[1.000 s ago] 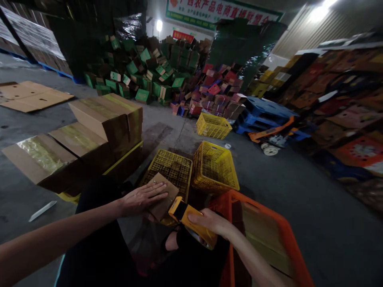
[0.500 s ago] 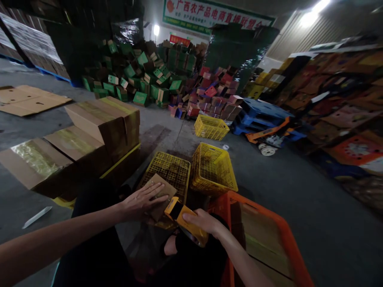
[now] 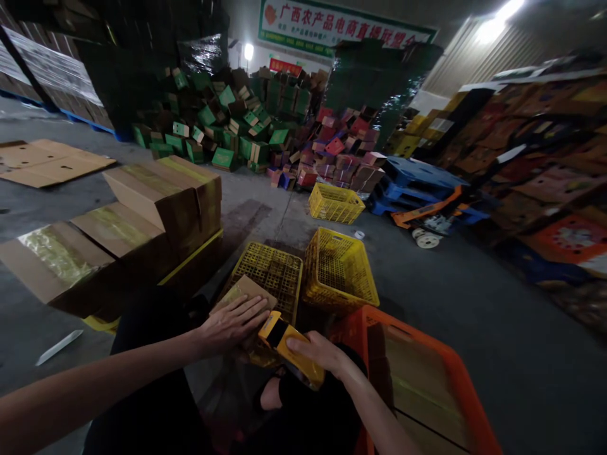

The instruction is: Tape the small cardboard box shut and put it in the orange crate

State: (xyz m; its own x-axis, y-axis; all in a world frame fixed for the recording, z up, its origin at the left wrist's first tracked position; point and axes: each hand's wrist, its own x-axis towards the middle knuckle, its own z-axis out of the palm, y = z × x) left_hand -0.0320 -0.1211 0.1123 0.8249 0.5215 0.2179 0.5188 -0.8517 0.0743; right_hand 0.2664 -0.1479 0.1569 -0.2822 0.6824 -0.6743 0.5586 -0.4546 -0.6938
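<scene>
A small cardboard box [image 3: 256,288] rests over the overturned yellow crate [image 3: 279,258] in front of me. My left hand [image 3: 236,322] lies flat on the box, its fingers stretched out across the top. In my right hand [image 3: 317,351] is a yellow tape dispenser [image 3: 281,335] with a black patch. Its front end is close against the box's near right edge, by my left fingertips. The lower part of the box is hidden behind my hands.
Taped cartons [image 3: 161,183] stand on my left. A yellow crate [image 3: 339,265] stands ahead, and an orange crate [image 3: 441,347] with cartons is at my right. Farther off are another yellow crate [image 3: 336,203], a pallet jack [image 3: 427,212] and heaped green boxes [image 3: 222,158].
My left hand has slid slightly right and down along the box top, uncovering its far left part. The tape dispenser has shifted slightly left with my right hand.
</scene>
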